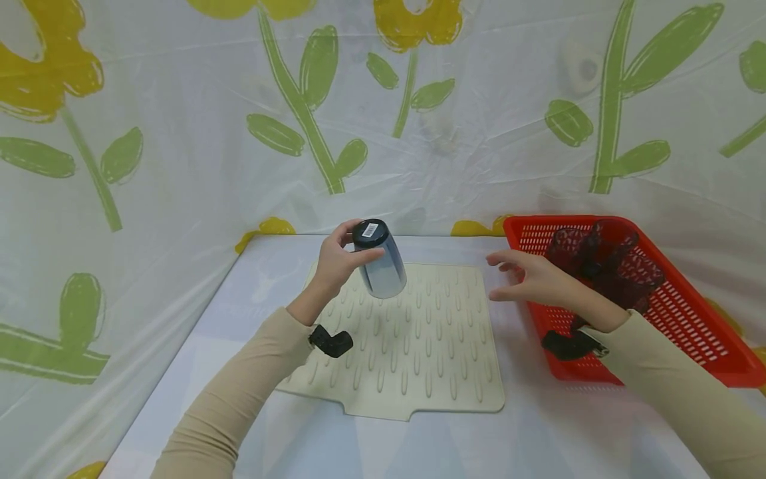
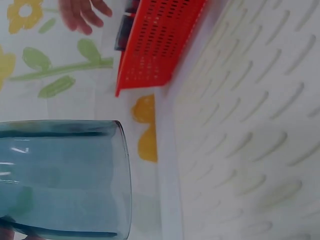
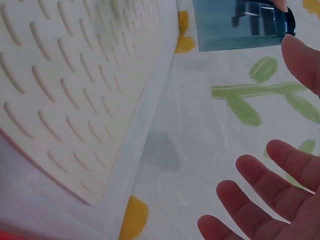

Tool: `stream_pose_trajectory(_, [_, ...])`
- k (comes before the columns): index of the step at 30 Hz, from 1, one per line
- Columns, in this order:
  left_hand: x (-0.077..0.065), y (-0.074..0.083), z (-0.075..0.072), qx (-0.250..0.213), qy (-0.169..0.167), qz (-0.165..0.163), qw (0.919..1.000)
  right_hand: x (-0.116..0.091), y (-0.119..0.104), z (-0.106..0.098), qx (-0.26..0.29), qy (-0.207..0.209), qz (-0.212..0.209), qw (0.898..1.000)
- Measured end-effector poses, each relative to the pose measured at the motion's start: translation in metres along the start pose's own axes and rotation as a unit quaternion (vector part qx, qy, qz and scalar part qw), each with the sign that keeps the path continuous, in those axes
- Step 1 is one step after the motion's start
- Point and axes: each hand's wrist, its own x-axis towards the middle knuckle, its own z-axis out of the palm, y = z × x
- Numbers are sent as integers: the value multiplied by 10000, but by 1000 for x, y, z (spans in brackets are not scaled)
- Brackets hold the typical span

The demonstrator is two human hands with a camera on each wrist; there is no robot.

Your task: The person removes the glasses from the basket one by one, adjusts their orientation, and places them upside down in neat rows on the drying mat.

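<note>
My left hand (image 1: 337, 261) grips a bluish drinking glass (image 1: 384, 269) near its dark base. The glass is upside down and tilted, its mouth over the cream ridged mat (image 1: 419, 346). A small barcode sticker shows on the base. In the left wrist view the clear glass (image 2: 65, 175) lies across the lower left, with fingertips at its bottom edge. My right hand (image 1: 532, 278) hangs with parted fingers beside the red basket, holding nothing. From the right wrist its spread fingers (image 3: 252, 212) show below the glass (image 3: 235, 25).
The red plastic basket (image 1: 688, 326) stands at the right with several dark, see-through glasses (image 1: 622, 259) inside. The mat lies on a pale table (image 1: 335, 439). A flower-print sheet (image 1: 479, 133) hangs close behind the table.
</note>
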Motion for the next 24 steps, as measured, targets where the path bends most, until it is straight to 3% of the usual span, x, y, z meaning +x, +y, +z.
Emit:
stream_pose_trajectory(12, [5,-20,-19,133,353,-178,9991,-17,17,-19,89,175,85,9998])
stream_pose_trajectory(24, [12,-27,-30,251,491,-190,9983,-38,41,-36,0,324,314,9990])
